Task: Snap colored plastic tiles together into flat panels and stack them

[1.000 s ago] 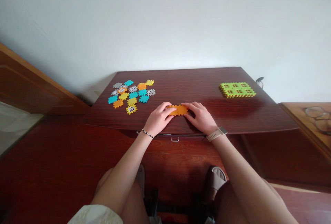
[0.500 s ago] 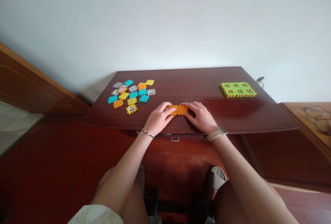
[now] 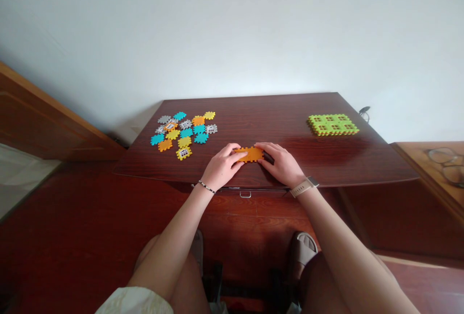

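Orange interlocking tiles point(image 3: 253, 154) with toothed edges lie joined in a short strip at the near middle of the table. My left hand point(image 3: 224, 163) grips the strip's left end, thumb across its top and fingers at the far edge. On the right end, my right hand point(image 3: 282, 163) pinches the strip between thumb and fingers. Parts of both ends are hidden under the fingers. Loose toothed tiles in blue, yellow, orange and grey lie to the left of my hands; the closest is a yellow tile with a white window print point(image 3: 184, 153).
A green toothed panel stack point(image 3: 332, 125) with window openings sits at the table's right. The dark wood table point(image 3: 261, 116) stands against a white wall, with a drawer handle point(image 3: 245, 194) under its front edge. Eyeglasses point(image 3: 447, 159) rest on a wooden surface at the far right.
Both hands keep their hold on the orange strip in nearly the same place. The view has shifted very slightly; the loose tiles and green stack look unmoved.
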Tool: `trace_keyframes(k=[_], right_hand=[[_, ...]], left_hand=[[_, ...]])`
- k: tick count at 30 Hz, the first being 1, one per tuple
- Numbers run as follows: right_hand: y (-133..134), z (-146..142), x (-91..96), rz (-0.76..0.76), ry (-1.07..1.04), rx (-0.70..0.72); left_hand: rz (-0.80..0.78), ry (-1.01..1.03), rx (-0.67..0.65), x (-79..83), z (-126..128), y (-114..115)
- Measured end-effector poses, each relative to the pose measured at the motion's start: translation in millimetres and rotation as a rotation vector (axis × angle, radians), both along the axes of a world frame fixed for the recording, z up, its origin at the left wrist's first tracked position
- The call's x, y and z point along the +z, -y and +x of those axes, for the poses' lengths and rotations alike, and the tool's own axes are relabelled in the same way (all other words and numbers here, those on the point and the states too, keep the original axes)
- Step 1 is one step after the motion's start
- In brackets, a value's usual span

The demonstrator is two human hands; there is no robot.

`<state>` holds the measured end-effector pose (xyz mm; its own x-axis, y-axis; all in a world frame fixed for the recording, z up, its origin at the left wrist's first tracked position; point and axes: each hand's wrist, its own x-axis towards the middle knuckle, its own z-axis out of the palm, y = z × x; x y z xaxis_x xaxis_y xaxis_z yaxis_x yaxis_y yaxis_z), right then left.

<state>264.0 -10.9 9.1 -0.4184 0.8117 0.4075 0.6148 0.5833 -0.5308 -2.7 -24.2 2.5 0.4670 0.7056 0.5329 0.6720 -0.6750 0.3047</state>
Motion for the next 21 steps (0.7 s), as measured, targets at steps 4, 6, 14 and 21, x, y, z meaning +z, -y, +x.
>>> trace_keyframes(k=[4,6,14,21], right_hand=[[-0.5,0.0,0.5,-0.001,0.009,-0.002],[-1.0,0.1,0.7,-0.008,0.012,-0.004],[-2.1,-0.6,-2.9,-0.015,0.062,-0.016],[2.1,-4.2,-2.2,0.018,0.136,-0.047]], left_hand=[[0.002,-0.005,0.001,-1.0,-0.1,-0.8],[0.006,-0.009,0.000,-1.1,0.1,-1.1],[0.028,-0.106,0.032,3.1,4.0,0.3],[0.024,-0.169,0.043,4.6,4.7,-0.4]])
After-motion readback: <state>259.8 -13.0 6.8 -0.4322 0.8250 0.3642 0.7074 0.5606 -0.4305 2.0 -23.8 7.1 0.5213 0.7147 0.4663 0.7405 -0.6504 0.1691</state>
